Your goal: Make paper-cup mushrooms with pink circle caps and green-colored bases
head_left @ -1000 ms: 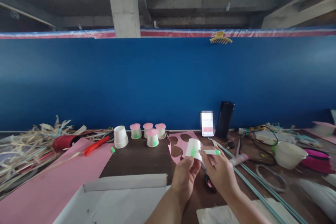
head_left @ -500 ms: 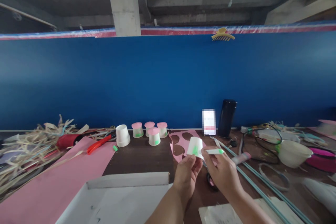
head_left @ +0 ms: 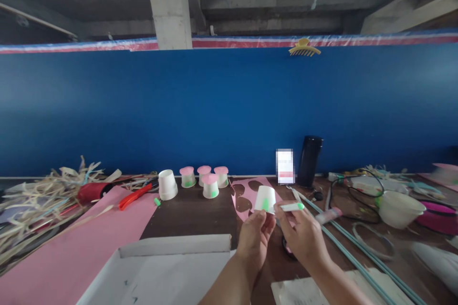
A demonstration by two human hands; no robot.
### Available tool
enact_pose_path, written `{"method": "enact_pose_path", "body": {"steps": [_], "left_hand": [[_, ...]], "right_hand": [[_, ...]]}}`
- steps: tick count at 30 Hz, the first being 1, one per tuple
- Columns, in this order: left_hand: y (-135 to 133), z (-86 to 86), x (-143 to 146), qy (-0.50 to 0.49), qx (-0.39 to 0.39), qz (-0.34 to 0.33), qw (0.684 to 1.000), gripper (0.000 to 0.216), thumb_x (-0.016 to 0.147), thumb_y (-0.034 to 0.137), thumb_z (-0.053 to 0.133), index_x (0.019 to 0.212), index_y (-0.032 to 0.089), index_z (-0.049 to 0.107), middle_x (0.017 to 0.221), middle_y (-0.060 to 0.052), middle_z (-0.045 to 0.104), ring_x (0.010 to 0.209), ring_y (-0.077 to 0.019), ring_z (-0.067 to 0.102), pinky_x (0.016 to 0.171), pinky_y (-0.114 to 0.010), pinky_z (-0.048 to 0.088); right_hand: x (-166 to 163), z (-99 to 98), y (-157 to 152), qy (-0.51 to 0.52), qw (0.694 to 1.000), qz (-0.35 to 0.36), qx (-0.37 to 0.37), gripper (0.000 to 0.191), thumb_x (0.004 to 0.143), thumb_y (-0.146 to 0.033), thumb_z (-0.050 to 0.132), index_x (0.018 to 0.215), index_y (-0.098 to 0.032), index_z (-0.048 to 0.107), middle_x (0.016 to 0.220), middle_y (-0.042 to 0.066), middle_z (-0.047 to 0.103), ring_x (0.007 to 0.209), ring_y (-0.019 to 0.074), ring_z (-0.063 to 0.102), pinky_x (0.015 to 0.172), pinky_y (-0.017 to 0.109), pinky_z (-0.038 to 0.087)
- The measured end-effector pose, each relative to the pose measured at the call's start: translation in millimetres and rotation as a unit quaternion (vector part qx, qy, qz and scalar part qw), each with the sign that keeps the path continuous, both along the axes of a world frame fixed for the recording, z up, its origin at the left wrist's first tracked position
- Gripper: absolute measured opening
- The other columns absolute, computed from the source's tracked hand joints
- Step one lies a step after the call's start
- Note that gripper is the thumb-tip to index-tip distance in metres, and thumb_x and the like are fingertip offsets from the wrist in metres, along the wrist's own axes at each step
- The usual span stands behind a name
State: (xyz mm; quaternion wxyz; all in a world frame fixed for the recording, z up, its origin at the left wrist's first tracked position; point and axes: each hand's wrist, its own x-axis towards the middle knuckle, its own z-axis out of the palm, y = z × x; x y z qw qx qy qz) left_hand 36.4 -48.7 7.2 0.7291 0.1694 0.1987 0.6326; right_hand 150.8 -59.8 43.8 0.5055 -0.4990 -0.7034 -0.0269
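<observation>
My left hand (head_left: 255, 239) pinches a small white paper cup (head_left: 265, 198), held upside down, with a green patch on its side. My right hand (head_left: 302, 236) grips a white marker with a green tip (head_left: 290, 207), held flat beside the cup, its near end against the cup's rim. Behind the cup lies a pink sheet with round holes cut out (head_left: 246, 195). Further back left stand several upside-down cups with pink tops (head_left: 205, 180) and a plain white cup (head_left: 167, 184).
A blue partition rises behind the dark table. A large pink sheet (head_left: 75, 243) and an open white box (head_left: 161, 271) lie at the near left, with dried straw (head_left: 32, 200) and red-handled scissors (head_left: 134, 196). A black bottle (head_left: 309, 161), cables, long rods and a white bowl (head_left: 397, 208) are at the right.
The view shifted slightly between the first two frames. Both hands keep the cup and marker in nearly the same pose; the cup has barely moved.
</observation>
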Motion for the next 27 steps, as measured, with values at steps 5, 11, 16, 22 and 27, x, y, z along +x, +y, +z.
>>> {"method": "enact_pose_path", "body": {"steps": [5,11,16,22,27], "left_hand": [[0.2,-1.2,-0.2,-0.011,0.003,0.005,1.0,0.014,0.067,0.019,0.075,0.075,0.011,0.067,0.08,-0.005,0.066,0.079,-0.0133,0.063,0.086,-0.029,0.049],[1.3,-2.1,1.4,-0.01,-0.01,-0.003,1.0,0.014,0.067,0.018,0.076,0.074,0.011,0.066,0.079,-0.006,0.066,0.078,-0.0135,0.063,0.084,-0.027,0.05],[1.6,-2.7,2.1,-0.006,-0.012,-0.004,1.0,0.013,0.067,0.017,0.075,0.075,0.011,0.066,0.08,-0.006,0.067,0.08,-0.0146,0.064,0.083,-0.027,0.051],[0.2,-1.0,-0.1,-0.01,0.0,-0.004,1.0,0.012,0.068,0.017,0.074,0.074,0.011,0.066,0.079,-0.005,0.066,0.08,-0.014,0.064,0.084,-0.027,0.051],[0.2,0.5,-1.7,-0.02,0.012,-0.004,1.0,0.011,0.067,0.016,0.074,0.073,0.011,0.066,0.076,-0.005,0.066,0.079,-0.0139,0.064,0.085,-0.028,0.05]], "right_hand": [[2.7,-1.1,6.9,0.003,0.999,0.003,0.041,0.017,0.087,-0.033,0.052,0.09,-0.02,0.061,0.089,0.006,0.066,0.085,0.0185,0.062,0.077,0.029,0.048],[3.8,3.3,8.2,0.005,0.999,-0.006,0.041,0.021,0.087,-0.037,0.05,0.091,-0.02,0.063,0.091,0.006,0.067,0.088,0.0197,0.062,0.08,0.031,0.047],[3.9,4.9,7.9,0.009,0.999,0.002,0.038,0.02,0.088,-0.035,0.049,0.092,-0.021,0.063,0.093,0.006,0.066,0.091,0.0189,0.061,0.083,0.031,0.046],[6.0,-1.8,9.0,0.014,1.0,-0.011,0.025,0.019,0.086,-0.036,0.053,0.088,-0.02,0.063,0.088,0.005,0.065,0.081,0.0178,0.062,0.075,0.028,0.048],[6.0,-3.5,3.8,0.004,1.0,-0.022,0.007,0.02,0.084,-0.038,0.054,0.085,-0.02,0.063,0.083,0.005,0.065,0.076,0.0177,0.062,0.07,0.028,0.047]]}}
